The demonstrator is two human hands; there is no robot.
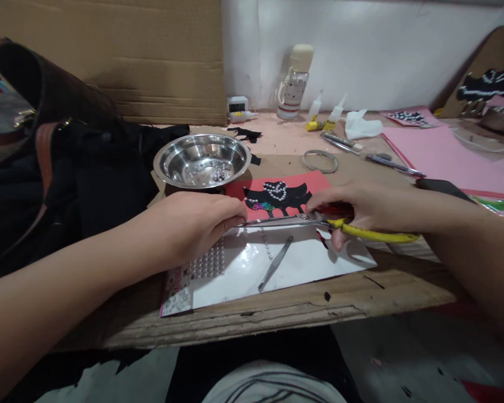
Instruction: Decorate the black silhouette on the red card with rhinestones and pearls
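Observation:
My right hand (336, 210) grips scissors with yellow handles (378, 234), their blades pointing left. At the blade tips my left hand (210, 215) is closed in a pinch; what lies between its fingers is hidden. Under both hands is a glossy white sheet (239, 285) carrying rows of stick-on pearls (208, 264), partly covered by my left hand. Grey tweezers (276, 264) lie slantwise on that sheet. Just behind the blades, a red card (319, 180) bears a black cut-out shape (296, 196) with a pearl loop and a patch of coloured beads.
A steel bowl (162, 168) with small beads stands behind my left hand. Farther back are a bottle (293, 89), glue bottles (334, 115), a ring-shaped band (320, 160) and pens (392, 165). Pink sheets (445, 157) lie right; a dark bag (79, 89) sits left.

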